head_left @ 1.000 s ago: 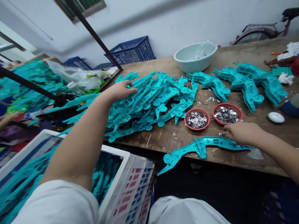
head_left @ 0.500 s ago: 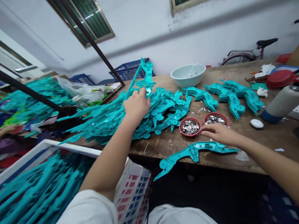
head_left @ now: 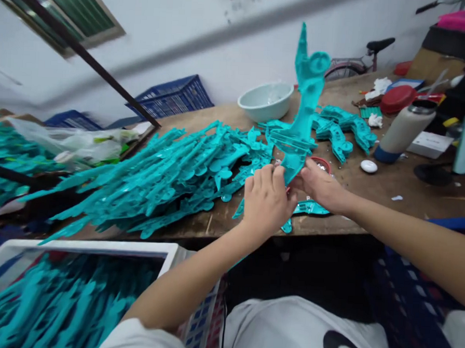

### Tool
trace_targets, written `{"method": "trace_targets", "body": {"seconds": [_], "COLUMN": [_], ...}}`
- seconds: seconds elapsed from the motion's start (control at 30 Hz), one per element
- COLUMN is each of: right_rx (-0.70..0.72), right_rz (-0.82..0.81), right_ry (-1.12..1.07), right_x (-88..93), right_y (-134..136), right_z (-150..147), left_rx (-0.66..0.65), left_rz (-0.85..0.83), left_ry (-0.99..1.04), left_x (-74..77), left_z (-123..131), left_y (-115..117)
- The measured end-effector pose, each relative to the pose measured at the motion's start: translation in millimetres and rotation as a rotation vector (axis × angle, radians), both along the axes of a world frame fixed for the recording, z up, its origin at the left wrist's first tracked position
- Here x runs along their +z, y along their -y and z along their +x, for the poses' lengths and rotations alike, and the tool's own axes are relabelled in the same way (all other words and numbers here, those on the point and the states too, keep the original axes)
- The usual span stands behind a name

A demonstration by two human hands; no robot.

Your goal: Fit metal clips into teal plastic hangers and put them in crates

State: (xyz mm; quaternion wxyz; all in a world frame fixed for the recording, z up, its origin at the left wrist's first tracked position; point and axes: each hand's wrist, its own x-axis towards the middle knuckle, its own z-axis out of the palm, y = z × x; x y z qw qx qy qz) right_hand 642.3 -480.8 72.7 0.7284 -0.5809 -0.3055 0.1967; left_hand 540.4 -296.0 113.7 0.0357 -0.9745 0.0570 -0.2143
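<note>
A long turquoise plastic part stands nearly upright above the table's front edge, its pointed tip uppermost. My left hand is closed around its lower end. From the other side, my right hand grips the same end, with its fingertips partly hidden. Beneath the hands, another turquoise part lies on the table, mostly covered from view. Just behind my right hand shows the rim of a small red basket with small metal pieces in it.
A large heap of turquoise parts covers the table's left. Several more parts lie at the back right, near a bottle and a white oval object. A pale basin stands behind. A white crate full of parts is at lower left.
My left hand has lifted a turquoise part from the heap and brought it right. My right hand has come from beside the red baskets to grip it too. The view has turned right.
</note>
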Motion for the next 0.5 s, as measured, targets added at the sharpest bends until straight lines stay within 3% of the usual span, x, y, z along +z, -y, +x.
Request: {"method": "trace_targets", "body": {"seconds": [0.1, 0.17, 0.23, 0.37, 0.5], "right_rx": [-0.169, -0.277, -0.353, -0.354, -0.234], "right_rz": [0.04, -0.013, -0.131, -0.326, -0.497], "right_ry": [-0.053, -0.035, 0.015, 0.193, 0.295], "right_x": [8.2, 14.1, 19.7, 25.1, 16.0], "right_y": [-0.5, 5.6, 15.2, 32.0, 39.2], "right_z": [2.1, 16.1, 34.2, 59.5, 64.2], "left_rx": [-0.123, -0.068, 0.016, 0.07, 0.063], "left_rz": [0.001, 0.021, 0.097, 0.248, 0.267], "left_ry": [-0.056, -0.179, -0.446, -0.908, -0.925], "left_x": [-9.7, -15.6, -26.8, -57.3, -68.5], "left_z": [-35.9, -50.7, -56.9, -43.8, -22.7], "left_y": [6.7, -7.4, -26.8, -58.7, -72.5]}}
